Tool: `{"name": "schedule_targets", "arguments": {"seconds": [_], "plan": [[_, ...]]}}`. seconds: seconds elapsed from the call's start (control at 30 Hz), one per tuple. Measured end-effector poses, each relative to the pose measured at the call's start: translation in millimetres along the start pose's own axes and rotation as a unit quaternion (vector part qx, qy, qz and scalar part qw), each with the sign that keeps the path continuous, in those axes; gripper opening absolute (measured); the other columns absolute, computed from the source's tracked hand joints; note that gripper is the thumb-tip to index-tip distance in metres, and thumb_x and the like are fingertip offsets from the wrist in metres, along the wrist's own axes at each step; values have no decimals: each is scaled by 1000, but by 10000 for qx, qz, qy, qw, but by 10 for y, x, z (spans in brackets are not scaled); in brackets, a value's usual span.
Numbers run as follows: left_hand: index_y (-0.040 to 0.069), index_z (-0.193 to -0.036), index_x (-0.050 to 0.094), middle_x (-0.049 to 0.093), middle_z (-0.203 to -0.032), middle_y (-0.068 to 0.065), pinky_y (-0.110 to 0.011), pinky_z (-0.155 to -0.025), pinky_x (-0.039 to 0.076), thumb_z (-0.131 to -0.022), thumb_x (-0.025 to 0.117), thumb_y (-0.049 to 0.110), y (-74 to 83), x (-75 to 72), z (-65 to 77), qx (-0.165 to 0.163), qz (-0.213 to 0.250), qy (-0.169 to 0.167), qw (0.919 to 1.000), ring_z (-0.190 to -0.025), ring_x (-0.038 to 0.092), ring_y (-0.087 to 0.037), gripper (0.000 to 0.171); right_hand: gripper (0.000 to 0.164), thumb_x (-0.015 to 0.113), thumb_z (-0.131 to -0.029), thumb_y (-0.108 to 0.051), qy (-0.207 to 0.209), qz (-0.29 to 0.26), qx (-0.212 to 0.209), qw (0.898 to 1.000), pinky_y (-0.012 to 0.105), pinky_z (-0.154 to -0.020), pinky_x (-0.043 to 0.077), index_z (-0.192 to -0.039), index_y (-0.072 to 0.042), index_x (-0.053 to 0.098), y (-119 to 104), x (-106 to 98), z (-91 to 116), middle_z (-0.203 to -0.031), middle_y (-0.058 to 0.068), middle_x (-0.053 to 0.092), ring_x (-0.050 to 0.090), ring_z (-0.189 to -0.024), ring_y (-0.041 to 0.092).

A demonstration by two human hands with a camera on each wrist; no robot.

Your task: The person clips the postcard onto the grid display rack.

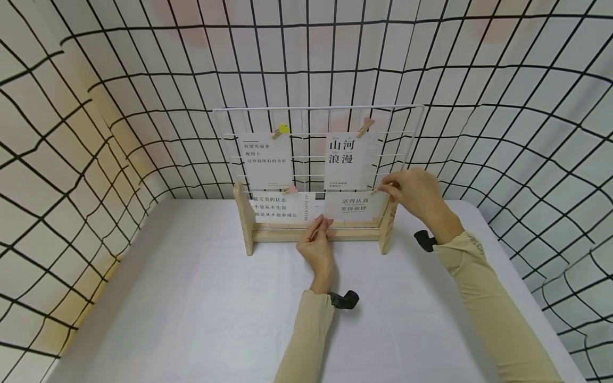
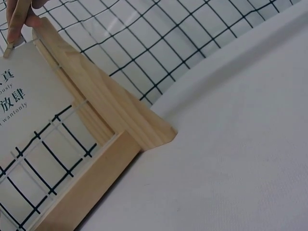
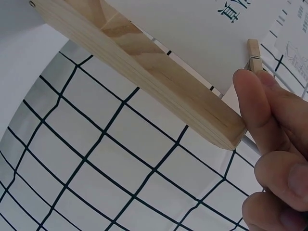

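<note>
A small wooden clothespin (image 3: 253,52) sits on the top edge of the lower right card (image 1: 355,206); my right hand (image 1: 415,196) pinches it between thumb and forefinger. At that card's lower left corner, my left hand (image 1: 317,250) pinches the card's edge, though the fingers partly cover the contact. The card lies against a white wire grid rack (image 1: 316,108) with a wooden stand (image 1: 354,234). Right-hand fingers (image 2: 19,17) and the card also show in the left wrist view, where my left hand is out of sight.
Three other printed cards hang on the rack: upper left (image 1: 265,165), upper right (image 1: 346,165) and lower left (image 1: 282,207). A yellow-topped clothespin (image 1: 281,130) and a pink-topped clothespin (image 1: 366,127) hold the upper ones. Black wire mesh (image 1: 182,50) encloses the white table (image 1: 191,298).
</note>
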State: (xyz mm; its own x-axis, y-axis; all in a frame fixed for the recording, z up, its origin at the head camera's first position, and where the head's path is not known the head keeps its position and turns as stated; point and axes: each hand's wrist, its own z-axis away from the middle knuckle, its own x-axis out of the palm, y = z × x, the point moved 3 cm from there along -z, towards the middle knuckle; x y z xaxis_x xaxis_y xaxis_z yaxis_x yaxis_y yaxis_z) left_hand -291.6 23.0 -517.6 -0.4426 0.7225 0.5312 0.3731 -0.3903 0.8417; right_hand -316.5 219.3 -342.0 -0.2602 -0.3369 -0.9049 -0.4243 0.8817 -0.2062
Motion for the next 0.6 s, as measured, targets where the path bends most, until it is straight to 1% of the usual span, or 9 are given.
{"name": "schedule_targets", "arguments": {"seconds": [0.23, 0.37, 0.43, 0.53, 0.6], "plan": [[-5, -108, 78, 75, -95, -32, -39, -69, 63, -90, 74, -7, 1, 7, -6, -67, -37, -33, 10000, -81, 79, -22, 19, 25, 73, -97, -24, -40, 142, -5, 9999, 34, -53, 48, -107, -2, 79, 10, -5, 3, -72, 9, 76, 68, -64, 22], [-8, -109, 76, 75, -99, -32, -38, -70, 64, -91, 73, -8, -6, -14, 4, -116, -77, -96, 9999, -86, 79, -31, 19, 30, 71, -99, -27, -77, 222, 35, 9997, 34, -53, 48, -112, -1, 77, 12, -8, 19, -78, 12, 77, 67, -64, 22], [-9, -110, 76, 75, -102, -33, -36, -69, 64, -91, 72, -9, -12, -42, 19, -133, -58, -147, 9998, -89, 78, -37, 20, 31, 70, -100, -27, -24, 238, 21, 9997, 31, -51, 45, -115, -1, 76, 17, -9, 42, -81, 14, 77, 64, -62, 22], [-10, -111, 74, 74, -106, -34, -35, -68, 64, -91, 72, -9, 5, -104, 41, -87, -66, -362, 9993, -92, 77, -43, 21, 31, 70, -100, -27, 178, 186, -24, 9997, 28, -49, 39, -119, -2, 76, 20, -17, 106, -86, 15, 78, 57, -56, 20], [-10, -112, 75, 74, -108, -32, -37, -68, 64, -91, 72, -8, 50, -163, 47, 0, -261, -608, 9978, -92, 76, -43, 21, 30, 70, -100, -26, 322, 67, -40, 9995, 27, -47, 36, -120, -3, 75, 16, -22, 172, -88, 14, 79, 54, -55, 18]]}}
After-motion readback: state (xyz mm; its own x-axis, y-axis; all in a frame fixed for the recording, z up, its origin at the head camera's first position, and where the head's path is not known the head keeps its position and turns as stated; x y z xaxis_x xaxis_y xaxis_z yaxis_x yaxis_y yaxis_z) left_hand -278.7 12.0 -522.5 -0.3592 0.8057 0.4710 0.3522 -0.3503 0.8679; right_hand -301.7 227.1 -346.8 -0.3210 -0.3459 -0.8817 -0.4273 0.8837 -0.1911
